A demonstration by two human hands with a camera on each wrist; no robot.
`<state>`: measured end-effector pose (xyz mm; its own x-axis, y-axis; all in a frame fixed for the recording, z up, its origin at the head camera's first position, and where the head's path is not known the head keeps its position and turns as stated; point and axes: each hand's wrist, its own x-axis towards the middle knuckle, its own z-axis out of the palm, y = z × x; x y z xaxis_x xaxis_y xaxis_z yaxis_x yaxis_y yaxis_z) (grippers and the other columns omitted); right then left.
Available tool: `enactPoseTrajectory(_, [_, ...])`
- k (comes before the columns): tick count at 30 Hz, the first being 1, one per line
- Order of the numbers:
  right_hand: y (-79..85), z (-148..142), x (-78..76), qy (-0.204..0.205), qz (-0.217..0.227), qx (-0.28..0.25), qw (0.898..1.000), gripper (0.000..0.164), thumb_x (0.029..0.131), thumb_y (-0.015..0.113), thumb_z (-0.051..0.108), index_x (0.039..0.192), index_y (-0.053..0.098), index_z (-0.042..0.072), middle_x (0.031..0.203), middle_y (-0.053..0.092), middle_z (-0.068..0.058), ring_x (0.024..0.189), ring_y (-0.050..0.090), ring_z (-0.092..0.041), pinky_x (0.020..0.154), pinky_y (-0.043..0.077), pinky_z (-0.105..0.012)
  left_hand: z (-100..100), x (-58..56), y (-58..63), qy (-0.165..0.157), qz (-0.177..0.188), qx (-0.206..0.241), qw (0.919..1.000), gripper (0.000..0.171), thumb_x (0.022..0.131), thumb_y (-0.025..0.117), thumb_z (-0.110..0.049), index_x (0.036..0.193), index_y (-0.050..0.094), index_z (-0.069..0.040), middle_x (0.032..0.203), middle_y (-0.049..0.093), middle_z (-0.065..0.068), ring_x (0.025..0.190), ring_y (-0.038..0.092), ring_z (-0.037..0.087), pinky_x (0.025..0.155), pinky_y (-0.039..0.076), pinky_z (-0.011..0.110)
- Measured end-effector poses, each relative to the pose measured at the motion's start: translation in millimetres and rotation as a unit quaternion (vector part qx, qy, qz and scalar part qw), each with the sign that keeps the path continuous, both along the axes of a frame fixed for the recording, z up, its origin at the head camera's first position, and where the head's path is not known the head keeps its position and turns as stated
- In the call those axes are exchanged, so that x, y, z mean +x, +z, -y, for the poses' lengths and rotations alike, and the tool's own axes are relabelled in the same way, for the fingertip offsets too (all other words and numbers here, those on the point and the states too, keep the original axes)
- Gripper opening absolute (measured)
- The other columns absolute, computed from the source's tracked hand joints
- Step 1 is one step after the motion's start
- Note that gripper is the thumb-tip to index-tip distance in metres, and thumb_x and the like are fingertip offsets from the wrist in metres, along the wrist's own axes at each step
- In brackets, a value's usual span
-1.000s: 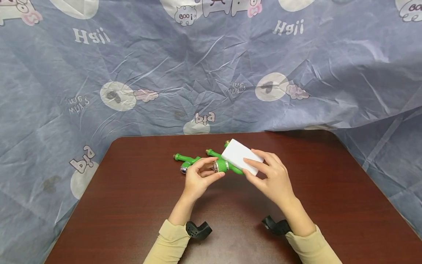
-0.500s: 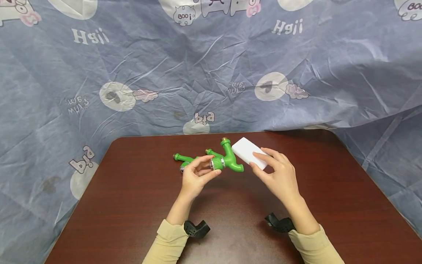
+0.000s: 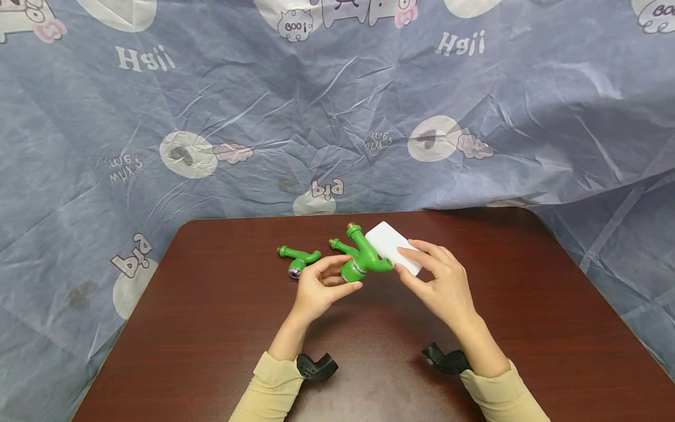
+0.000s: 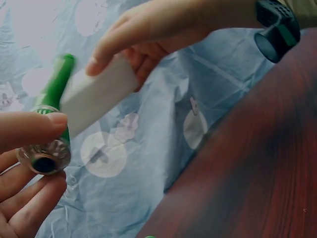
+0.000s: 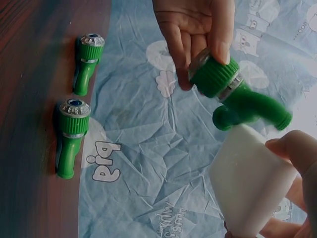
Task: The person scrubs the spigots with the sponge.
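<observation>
Head view, left hand: fingers pinching the ribbed cap of a green tap; the tap's body projects beyond the fingertips, raised off the counter; weight judged to lie ahead of the pinch; the tap could swivel or drop if the fingers loosen.
Head view, right hand: fingers gripping the near end of a white block; its far end stands free beyond them, behind the tap's spout; block could slip if pushed hard on that unsupported end.
Head view, lying taps: one tap beyond the left fingers, to their left; a second tap behind those fingers, partly hidden; a dropped tap could strike it.
Left wrist view, thumb: laid across the cap, other fingers beneath its glossy end; tap blurred; firmness of grip cannot be told.
Right wrist view, block and tap: block's corner just below the tap, between both sets of fingers; contact not confirmed; mistimed hands could knock the tap askew in the left fingers.
</observation>
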<state>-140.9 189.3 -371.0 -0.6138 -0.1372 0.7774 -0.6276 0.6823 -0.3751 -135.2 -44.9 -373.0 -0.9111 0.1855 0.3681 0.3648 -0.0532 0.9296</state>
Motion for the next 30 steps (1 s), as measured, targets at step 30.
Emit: enactPoseTrajectory(30, [4.4, -5.4, -6.1, 0.020, -0.074, -0.050, 0.996, 0.028, 0.078, 0.072, 0.023, 0.102, 0.074, 0.009, 0.116, 0.064, -0.014, 0.099, 0.057, -0.032, 0.081, 0.043, -0.034, 0.5, -10.7, -17.0, -0.057, -0.032, -0.008, 0.9978, 0.048, 0.070, 0.072, 0.016, 0.116, 0.059, 0.013, 0.113, 0.060, 0.026, 0.082, 0.066, 0.012, 0.074, 0.056, 0.038])
